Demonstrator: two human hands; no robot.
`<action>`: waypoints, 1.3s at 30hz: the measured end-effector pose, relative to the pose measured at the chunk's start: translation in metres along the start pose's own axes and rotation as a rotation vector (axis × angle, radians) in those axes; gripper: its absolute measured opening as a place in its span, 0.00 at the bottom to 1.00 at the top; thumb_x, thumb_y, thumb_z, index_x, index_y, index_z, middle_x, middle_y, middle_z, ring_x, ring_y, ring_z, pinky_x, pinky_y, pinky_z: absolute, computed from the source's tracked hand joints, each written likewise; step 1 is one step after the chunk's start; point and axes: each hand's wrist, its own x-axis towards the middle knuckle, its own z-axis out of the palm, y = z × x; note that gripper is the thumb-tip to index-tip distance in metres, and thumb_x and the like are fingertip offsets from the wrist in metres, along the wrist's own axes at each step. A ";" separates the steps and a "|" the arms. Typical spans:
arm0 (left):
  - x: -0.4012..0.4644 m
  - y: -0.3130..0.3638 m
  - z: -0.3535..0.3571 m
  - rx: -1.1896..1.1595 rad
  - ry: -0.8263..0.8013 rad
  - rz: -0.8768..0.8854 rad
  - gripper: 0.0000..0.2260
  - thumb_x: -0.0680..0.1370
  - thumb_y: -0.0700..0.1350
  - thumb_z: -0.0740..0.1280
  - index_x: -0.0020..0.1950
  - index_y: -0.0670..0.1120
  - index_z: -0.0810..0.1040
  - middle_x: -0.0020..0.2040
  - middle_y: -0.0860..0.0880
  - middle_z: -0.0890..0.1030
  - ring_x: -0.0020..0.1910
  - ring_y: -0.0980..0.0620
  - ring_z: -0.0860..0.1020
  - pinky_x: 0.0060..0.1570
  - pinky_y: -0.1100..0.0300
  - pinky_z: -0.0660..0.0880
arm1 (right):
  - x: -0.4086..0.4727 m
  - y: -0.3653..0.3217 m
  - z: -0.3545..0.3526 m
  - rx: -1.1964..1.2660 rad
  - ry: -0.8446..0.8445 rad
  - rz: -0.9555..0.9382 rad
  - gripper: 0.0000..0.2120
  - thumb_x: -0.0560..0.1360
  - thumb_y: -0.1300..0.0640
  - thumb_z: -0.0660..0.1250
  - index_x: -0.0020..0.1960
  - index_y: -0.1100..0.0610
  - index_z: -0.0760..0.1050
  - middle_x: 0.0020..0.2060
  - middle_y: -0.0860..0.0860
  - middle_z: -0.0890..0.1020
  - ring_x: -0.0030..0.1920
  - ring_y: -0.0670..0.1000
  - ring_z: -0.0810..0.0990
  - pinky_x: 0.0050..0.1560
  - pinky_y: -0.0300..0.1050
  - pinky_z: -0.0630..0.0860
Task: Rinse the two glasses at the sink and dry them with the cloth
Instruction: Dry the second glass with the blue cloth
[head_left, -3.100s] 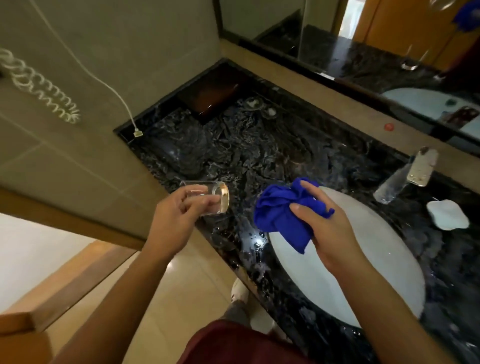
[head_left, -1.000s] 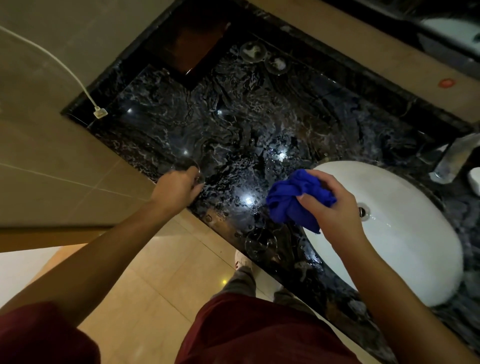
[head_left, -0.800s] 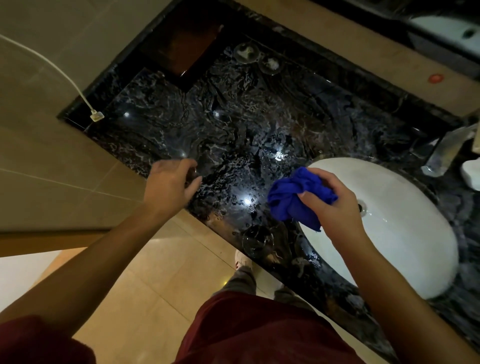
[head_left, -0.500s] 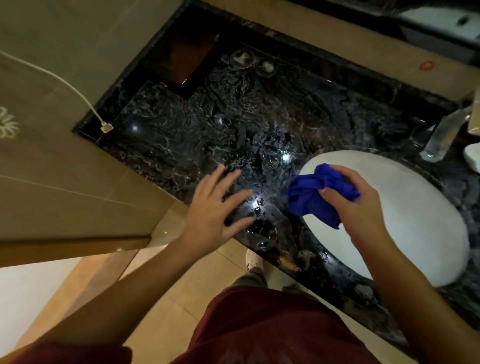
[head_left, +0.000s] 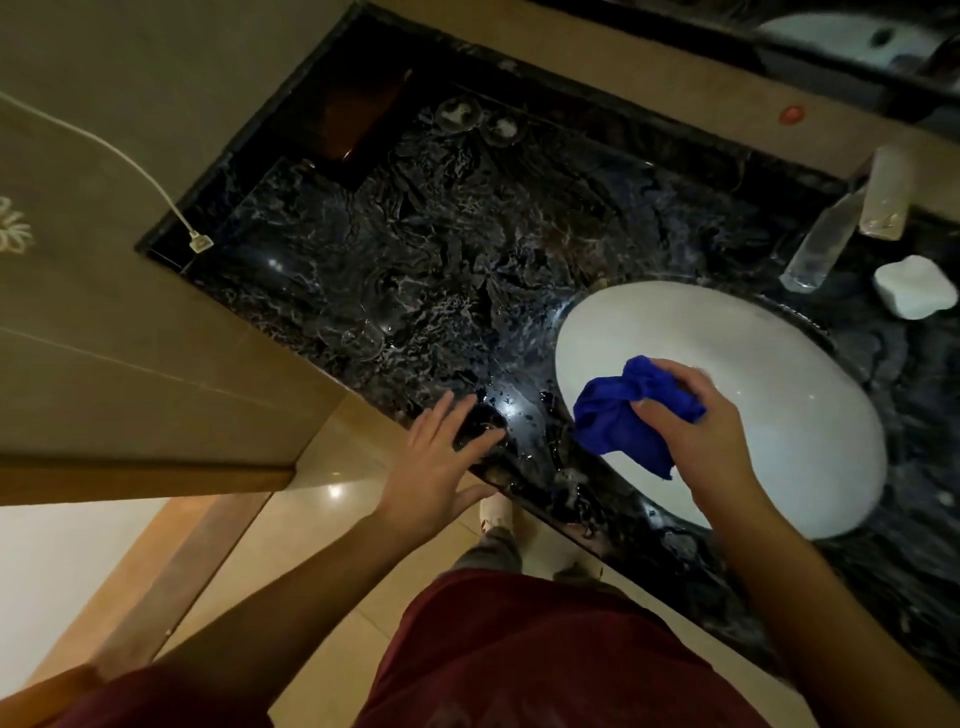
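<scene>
Left hand (head_left: 434, 460) is reaching over the front edge of the black marble counter (head_left: 467, 249), fingers spread and straight, fingertips lying at the near glass (head_left: 480, 423); not gripping it, and contact is hard to confirm in the dim light. That glass is standing near the counter edge, just left of the white sink (head_left: 753, 395). Far glass (head_left: 356, 338) is sitting upright farther back and to the left on the counter, well apart from both hands, barely visible against the dark stone. Right hand (head_left: 696, 426) is clenching the blue cloth (head_left: 621, 415) in a bunched wad, hovering over the left part of the sink bowl. Faucet (head_left: 826, 244) is standing at the sink's far right, with a white soap dish (head_left: 917, 286) beside it. Two more clear glass items (head_left: 475, 117) are sitting at the back of the counter next to a dark brown tray (head_left: 358, 122). White cable (head_left: 156, 182) is hanging down the left wall to the counter corner.
</scene>
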 end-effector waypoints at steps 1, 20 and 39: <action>0.003 0.001 0.002 -0.025 -0.010 -0.005 0.33 0.75 0.63 0.72 0.77 0.56 0.69 0.81 0.40 0.64 0.80 0.35 0.61 0.74 0.37 0.64 | -0.002 0.002 -0.004 0.000 0.000 0.007 0.16 0.78 0.65 0.72 0.61 0.49 0.80 0.48 0.32 0.84 0.52 0.43 0.84 0.55 0.45 0.81; 0.046 0.023 -0.031 -0.566 -0.046 -0.279 0.34 0.71 0.49 0.81 0.74 0.55 0.72 0.63 0.50 0.77 0.59 0.51 0.79 0.62 0.47 0.79 | -0.038 -0.001 -0.052 0.108 0.013 0.021 0.17 0.78 0.64 0.73 0.59 0.45 0.81 0.52 0.42 0.86 0.55 0.48 0.85 0.55 0.46 0.83; 0.080 0.224 -0.158 -1.450 0.089 -0.034 0.26 0.70 0.46 0.76 0.68 0.54 0.77 0.60 0.45 0.83 0.59 0.41 0.84 0.56 0.49 0.82 | -0.108 -0.051 -0.104 0.961 -0.054 0.060 0.27 0.75 0.50 0.73 0.72 0.57 0.75 0.67 0.59 0.81 0.67 0.58 0.80 0.67 0.60 0.77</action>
